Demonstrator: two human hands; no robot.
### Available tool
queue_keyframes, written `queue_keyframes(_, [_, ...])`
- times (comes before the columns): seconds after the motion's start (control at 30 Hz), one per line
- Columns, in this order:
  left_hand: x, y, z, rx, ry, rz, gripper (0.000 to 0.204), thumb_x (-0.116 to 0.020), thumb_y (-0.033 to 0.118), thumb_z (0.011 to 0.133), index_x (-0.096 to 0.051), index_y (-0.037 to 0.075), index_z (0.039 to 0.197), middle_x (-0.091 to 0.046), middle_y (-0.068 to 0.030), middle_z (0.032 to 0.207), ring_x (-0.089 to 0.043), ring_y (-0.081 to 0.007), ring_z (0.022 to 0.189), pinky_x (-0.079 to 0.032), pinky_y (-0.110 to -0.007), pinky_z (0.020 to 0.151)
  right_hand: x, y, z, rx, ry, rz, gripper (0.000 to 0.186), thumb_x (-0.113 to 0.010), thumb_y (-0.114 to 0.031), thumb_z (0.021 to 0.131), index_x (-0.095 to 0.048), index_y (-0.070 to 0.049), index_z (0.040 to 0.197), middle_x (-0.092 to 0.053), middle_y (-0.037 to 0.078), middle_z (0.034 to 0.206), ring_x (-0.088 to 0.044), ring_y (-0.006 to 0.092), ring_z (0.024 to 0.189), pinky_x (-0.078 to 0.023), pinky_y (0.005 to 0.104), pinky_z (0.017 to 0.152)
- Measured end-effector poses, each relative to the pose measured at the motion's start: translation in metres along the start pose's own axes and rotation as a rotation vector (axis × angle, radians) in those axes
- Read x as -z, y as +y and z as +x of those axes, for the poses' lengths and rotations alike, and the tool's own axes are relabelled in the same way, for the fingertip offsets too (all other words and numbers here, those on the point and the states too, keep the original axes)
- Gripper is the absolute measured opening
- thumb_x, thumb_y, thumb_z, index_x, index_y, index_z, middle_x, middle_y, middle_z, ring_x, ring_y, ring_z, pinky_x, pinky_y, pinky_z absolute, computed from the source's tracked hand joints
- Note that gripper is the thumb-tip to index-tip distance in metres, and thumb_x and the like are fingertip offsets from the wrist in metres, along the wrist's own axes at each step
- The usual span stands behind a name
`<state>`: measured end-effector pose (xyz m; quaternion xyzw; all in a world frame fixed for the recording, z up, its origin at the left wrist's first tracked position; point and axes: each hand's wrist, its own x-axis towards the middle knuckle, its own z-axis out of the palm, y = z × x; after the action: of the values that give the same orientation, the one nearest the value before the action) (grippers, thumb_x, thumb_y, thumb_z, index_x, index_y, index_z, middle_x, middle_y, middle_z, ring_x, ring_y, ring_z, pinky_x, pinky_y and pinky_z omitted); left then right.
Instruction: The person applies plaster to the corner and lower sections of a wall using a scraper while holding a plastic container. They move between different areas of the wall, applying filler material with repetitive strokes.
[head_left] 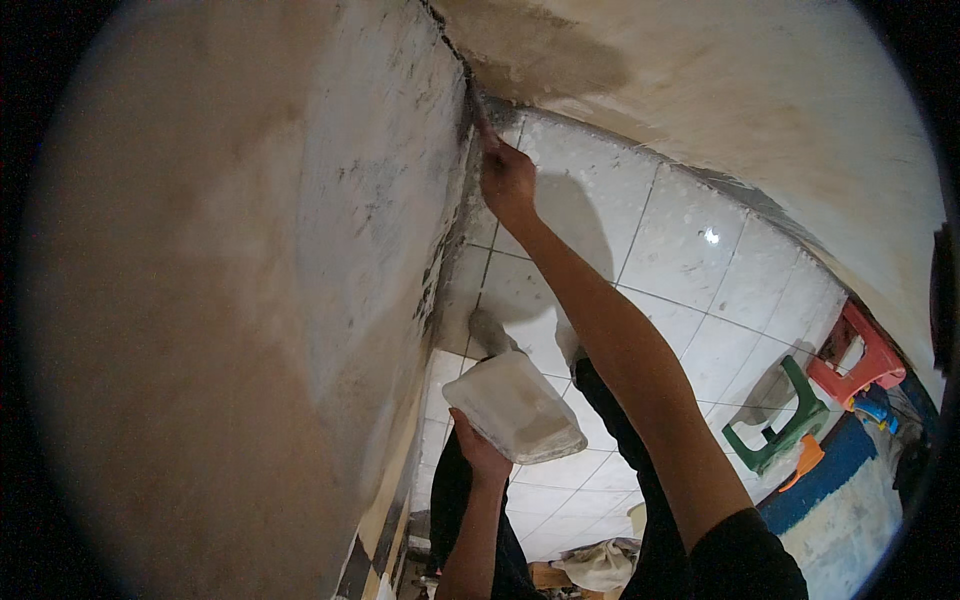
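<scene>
My right hand (507, 180) is closed on a thin dark tool (478, 110), probably a scraper, held up against the cracked, dark seam where the left wall (250, 220) meets the wall on the right (700, 70). The tool is partly hidden by my fingers. My left hand (478, 450) grips a pale, rectangular plastic container (515, 405) with smeared white material, held low above my legs, beside the left wall. Rough pale patches mark that wall along the corner.
White tiled floor (670, 240) lies below, with my feet on it. At the right are a green stool (775, 440), a red stool (860, 365), small orange (805, 460) and blue (875, 410) tools, and a blue-edged board (830, 500). A crumpled cloth (595, 565) lies behind my legs.
</scene>
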<state>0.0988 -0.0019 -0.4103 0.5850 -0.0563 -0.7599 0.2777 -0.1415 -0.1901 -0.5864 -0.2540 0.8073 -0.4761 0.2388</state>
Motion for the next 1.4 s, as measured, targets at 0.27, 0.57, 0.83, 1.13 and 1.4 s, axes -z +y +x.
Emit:
queue_keyframes(0.27, [0.021, -0.005, 0.007, -0.017, 0.002, 0.076, 0.071, -0.034, 0.063, 0.092, -0.029, 0.014, 0.143, -0.033, -0.0108, 0.145, -0.032, -0.0328, 0.133, -0.027, -0.052, 0.109, 0.023, 0.013, -0.037, 0.172, 0.016, 0.205, 0.041, -0.055, 0.001, 0.082, -0.061, -0.008, 0.122, -0.064, 0.023, 0.085, -0.061, 0.0146, 0.067, -0.05, 0.0296, 0.066])
queue_keyframes(0.57, [-0.003, -0.008, 0.013, -0.01, -0.011, -0.027, 0.07, -0.035, 0.06, 0.094, -0.032, 0.009, 0.14, -0.041, -0.0107, 0.137, -0.039, -0.0271, 0.127, -0.033, -0.042, 0.106, -0.025, -0.01, 0.012, 0.248, 0.19, 0.22, 0.053, -0.052, 0.005, 0.083, -0.048, -0.003, 0.135, -0.066, 0.021, 0.108, -0.066, 0.0227, 0.082, -0.05, 0.0288, 0.074])
queue_keyframes(0.83, [-0.002, 0.005, 0.001, -0.009, 0.013, 0.079, 0.07, -0.034, 0.061, 0.094, -0.032, 0.009, 0.141, -0.041, -0.0097, 0.138, -0.039, -0.0263, 0.127, -0.031, -0.041, 0.107, 0.008, 0.025, -0.022, -0.056, -0.116, 0.057, 0.047, -0.053, -0.003, 0.086, -0.051, -0.004, 0.132, -0.068, 0.017, 0.095, -0.063, 0.0176, 0.071, -0.049, 0.0292, 0.068])
queue_keyframes(1.13, [0.016, 0.005, 0.005, -0.041, 0.039, 0.001, 0.067, -0.032, 0.058, 0.095, -0.031, 0.009, 0.141, -0.04, -0.011, 0.138, -0.039, -0.0267, 0.127, -0.03, -0.042, 0.107, -0.003, 0.01, -0.06, 0.135, -0.146, 0.109, 0.043, -0.054, -0.003, 0.084, -0.056, -0.005, 0.126, -0.065, 0.024, 0.085, -0.063, 0.029, 0.064, -0.05, 0.0346, 0.063])
queue_keyframes(1.4, [-0.002, -0.004, 0.011, 0.02, 0.032, -0.074, 0.067, -0.033, 0.059, 0.095, -0.032, 0.008, 0.14, -0.041, -0.0116, 0.137, -0.04, -0.0275, 0.126, -0.032, -0.043, 0.106, -0.023, 0.024, -0.009, -0.03, 0.037, 0.018, 0.038, -0.052, -0.006, 0.086, -0.058, -0.003, 0.122, -0.059, 0.027, 0.07, -0.06, 0.0262, 0.057, -0.046, 0.0356, 0.056])
